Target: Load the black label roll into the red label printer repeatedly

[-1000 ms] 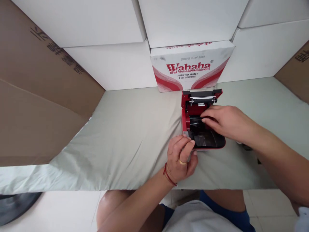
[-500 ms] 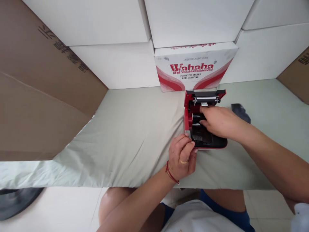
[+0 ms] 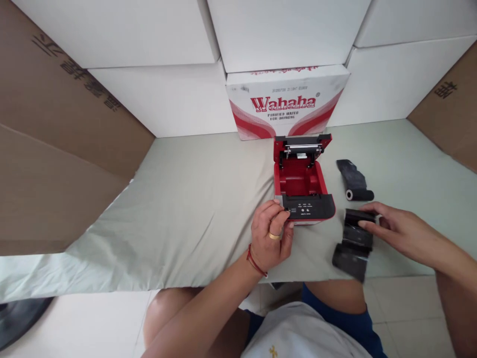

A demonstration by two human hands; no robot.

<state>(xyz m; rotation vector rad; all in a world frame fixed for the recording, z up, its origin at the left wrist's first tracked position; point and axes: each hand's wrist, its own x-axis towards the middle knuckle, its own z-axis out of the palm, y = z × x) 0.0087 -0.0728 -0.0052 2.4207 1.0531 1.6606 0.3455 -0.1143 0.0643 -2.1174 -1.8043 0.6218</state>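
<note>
A red and black label printer stands on the cloth with its lid tilted up and its red inner bay exposed. My left hand is closed on the printer's front left corner, thumb and fingers on its edge. To the right of the printer, my right hand pinches a roll of glossy black film, from which a loose strip hangs toward the table's front edge. Just beyond it, a second black film roll lies on the cloth with its strip spread out behind it.
A pale green cloth covers the table. Behind the printer stands a Wahaha water carton, backed by stacked white boxes. Brown cartons flank the table at left and right.
My right hand has lifted the black film roll out of the printer and carried it right, toward the front edge. My left hand has kept its hold on the printer's corner.
</note>
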